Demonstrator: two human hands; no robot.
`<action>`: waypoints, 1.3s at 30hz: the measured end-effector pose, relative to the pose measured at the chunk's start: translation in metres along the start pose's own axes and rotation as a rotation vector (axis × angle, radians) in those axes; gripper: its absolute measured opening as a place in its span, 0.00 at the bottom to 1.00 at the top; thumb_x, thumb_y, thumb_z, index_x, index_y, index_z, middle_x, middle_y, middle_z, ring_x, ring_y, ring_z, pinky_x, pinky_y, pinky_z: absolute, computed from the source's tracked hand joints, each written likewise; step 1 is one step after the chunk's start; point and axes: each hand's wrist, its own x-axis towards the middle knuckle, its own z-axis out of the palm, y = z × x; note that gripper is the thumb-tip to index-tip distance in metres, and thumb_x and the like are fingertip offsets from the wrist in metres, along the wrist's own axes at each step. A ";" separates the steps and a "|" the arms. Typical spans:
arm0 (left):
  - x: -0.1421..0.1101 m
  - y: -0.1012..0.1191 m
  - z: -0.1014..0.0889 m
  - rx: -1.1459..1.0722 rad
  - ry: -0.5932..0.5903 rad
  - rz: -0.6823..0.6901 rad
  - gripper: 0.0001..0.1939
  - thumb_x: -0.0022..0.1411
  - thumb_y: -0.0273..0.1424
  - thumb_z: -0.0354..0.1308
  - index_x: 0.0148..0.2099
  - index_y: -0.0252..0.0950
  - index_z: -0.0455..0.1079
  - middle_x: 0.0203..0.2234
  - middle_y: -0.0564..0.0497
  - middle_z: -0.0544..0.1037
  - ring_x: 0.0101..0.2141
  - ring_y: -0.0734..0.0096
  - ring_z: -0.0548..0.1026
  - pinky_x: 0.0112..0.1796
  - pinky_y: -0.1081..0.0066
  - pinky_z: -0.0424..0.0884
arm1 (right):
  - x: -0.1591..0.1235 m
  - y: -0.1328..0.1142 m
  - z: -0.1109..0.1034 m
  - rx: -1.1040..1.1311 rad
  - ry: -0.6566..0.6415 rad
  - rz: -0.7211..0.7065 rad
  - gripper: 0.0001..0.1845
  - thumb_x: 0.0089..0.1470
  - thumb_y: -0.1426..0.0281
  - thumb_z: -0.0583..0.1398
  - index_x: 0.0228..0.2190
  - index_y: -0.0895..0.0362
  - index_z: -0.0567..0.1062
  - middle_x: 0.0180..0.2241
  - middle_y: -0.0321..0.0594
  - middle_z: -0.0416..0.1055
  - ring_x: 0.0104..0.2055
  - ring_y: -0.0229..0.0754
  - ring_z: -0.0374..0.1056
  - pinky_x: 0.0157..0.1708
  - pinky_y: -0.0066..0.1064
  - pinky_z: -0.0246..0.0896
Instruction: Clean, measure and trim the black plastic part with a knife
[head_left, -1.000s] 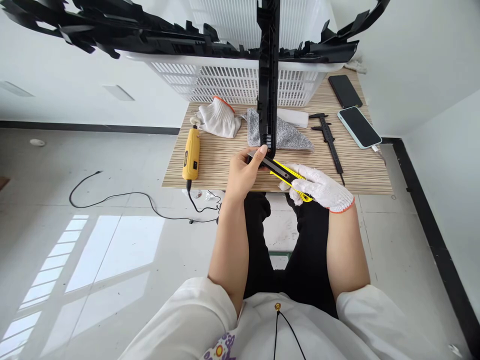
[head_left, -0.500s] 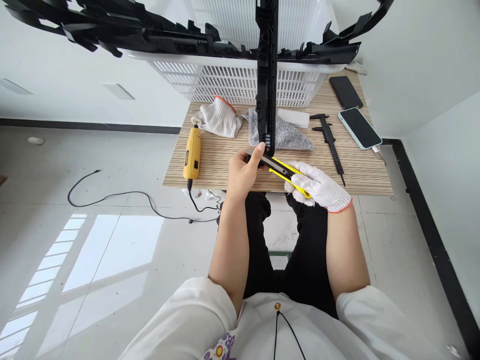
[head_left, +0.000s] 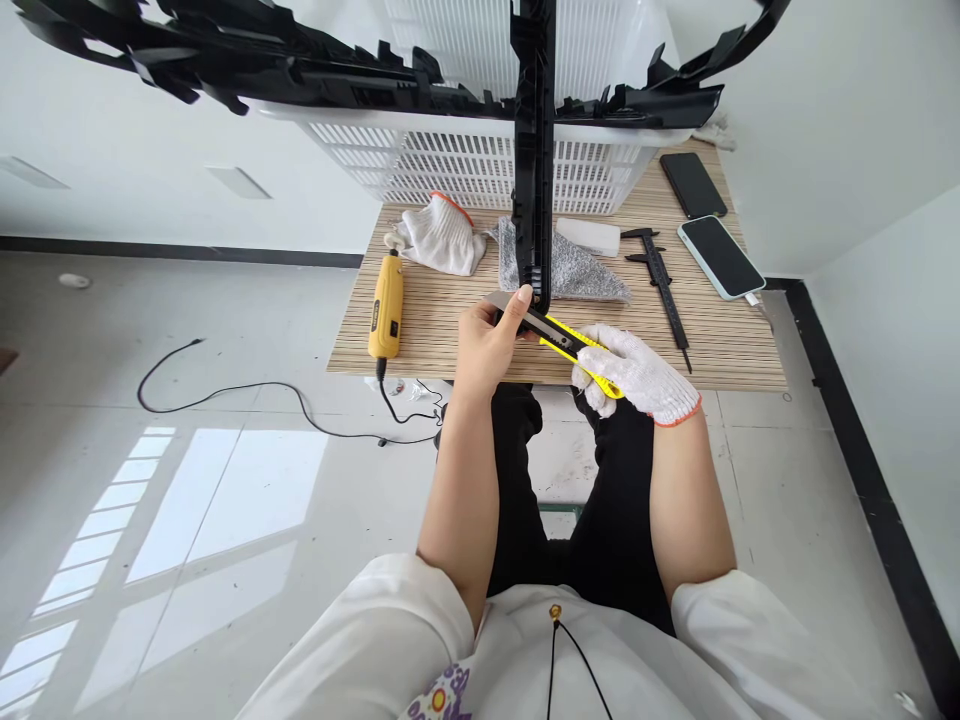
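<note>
My right hand (head_left: 630, 372), in a white knitted glove with an orange cuff, is closed around the yellow handle of a utility knife (head_left: 570, 343). The knife points up and to the left. My left hand (head_left: 487, 340), bare, is closed at the knife's front end, its thumb lying over the metal blade. Just above the thumb is the lower end of a long black plastic strip (head_left: 534, 170); whether my left fingers also touch it I cannot tell. Behind the strip lies a grey cloth (head_left: 589, 270).
A white slatted basket (head_left: 450, 160) carries black plastic trim (head_left: 337, 85) across its rim. On the wood-patterned table (head_left: 442, 350) lie a yellow rotary tool (head_left: 386, 310), a white glove (head_left: 442, 240), a black caliper (head_left: 660, 285) and two phones (head_left: 721, 258). A cable (head_left: 277, 388) trails over the floor.
My right hand has shifted very slightly on the knife handle. My left hand and the black strip look the same as before.
</note>
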 end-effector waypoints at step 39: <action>0.005 -0.007 -0.005 -0.168 -0.071 -0.020 0.33 0.64 0.63 0.47 0.36 0.39 0.74 0.35 0.46 0.81 0.33 0.66 0.81 0.39 0.65 0.82 | 0.009 0.008 -0.014 -0.522 0.436 -0.221 0.21 0.50 0.51 0.68 0.37 0.55 0.82 0.25 0.35 0.71 0.26 0.37 0.64 0.27 0.30 0.60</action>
